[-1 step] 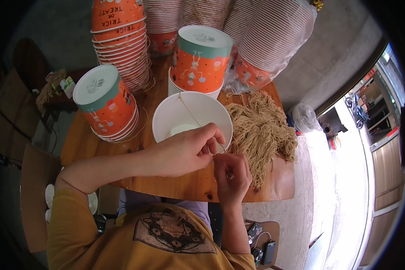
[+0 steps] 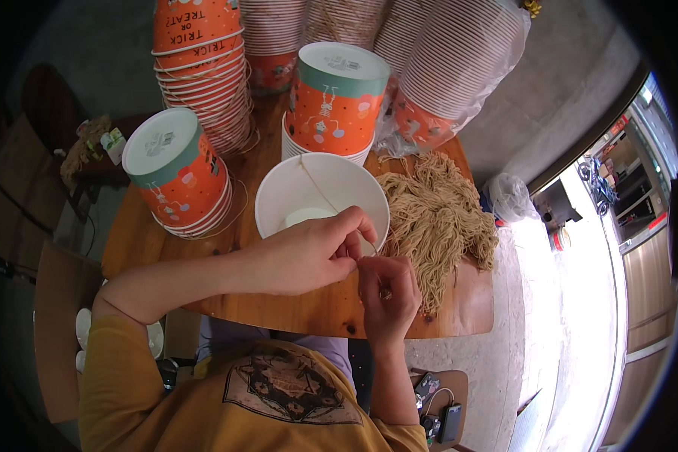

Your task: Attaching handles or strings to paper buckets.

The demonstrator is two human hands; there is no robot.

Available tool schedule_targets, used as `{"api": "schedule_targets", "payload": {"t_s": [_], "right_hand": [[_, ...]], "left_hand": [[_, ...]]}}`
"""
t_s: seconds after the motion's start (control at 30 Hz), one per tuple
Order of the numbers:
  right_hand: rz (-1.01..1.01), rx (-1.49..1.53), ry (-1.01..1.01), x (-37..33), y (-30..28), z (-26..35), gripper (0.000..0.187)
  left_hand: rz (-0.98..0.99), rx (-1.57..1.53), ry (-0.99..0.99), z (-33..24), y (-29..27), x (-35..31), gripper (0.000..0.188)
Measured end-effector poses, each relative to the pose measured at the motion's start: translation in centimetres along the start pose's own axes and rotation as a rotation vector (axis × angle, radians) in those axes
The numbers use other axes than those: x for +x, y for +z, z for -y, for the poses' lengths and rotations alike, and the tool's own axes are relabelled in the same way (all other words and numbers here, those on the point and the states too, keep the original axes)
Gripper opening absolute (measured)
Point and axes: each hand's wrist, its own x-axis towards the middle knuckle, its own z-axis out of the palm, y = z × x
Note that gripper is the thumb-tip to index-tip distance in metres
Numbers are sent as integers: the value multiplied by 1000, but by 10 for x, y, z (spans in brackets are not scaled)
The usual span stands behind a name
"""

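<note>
A white-lined paper bucket (image 2: 275,192) stands mouth up before me on the table. Across its opening runs a thin tan string (image 2: 319,186), from the far rim to my fingers at the near right rim. My left hand (image 2: 316,252) reaches over the bucket's near side, its fingers pinched on that string. Just below and to the right, my right hand (image 2: 390,297) is closed on the string too, its fingertips almost touching the left ones. The fingers hide part of the string and the near rim.
Right of the bucket lies a heap of tan strings (image 2: 437,226) on the wooden table (image 2: 241,305). Upside-down orange buckets stand in a short stack (image 2: 175,177) at left, a middle stack (image 2: 331,113) and a tall stack (image 2: 203,83). Plastic-wrapped bucket stacks (image 2: 459,60) line the back.
</note>
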Motion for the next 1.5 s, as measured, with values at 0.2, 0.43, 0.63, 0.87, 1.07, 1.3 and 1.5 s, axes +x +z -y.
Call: {"api": "schedule_targets", "payload": {"t_s": [0.2,0.43,0.63,0.87,1.07,1.3,1.5], "right_hand": [[-7,197,191,-6,4,-10,16],[-9,182,172,-6,3,-13,16],[-2,135,157,-8,3,-15,14],[-17,194,141,-10,0,-13,14],[-12,130,46,-6,-4,-7,16],[1,63,30,-5,-6,-7,19],[50,7,106,-5,-8,2,24]], "left_hand": [[45,45,-99,-3,-4,2,25],[7,300,67,2,-6,-1,10],[-54,318,29,1,-7,-3,8],[-65,278,45,4,-7,-2,7],[-58,263,46,4,-7,-3,7],[-86,261,69,4,-7,-3,7],[-71,223,25,-3,-6,-3,7]]}}
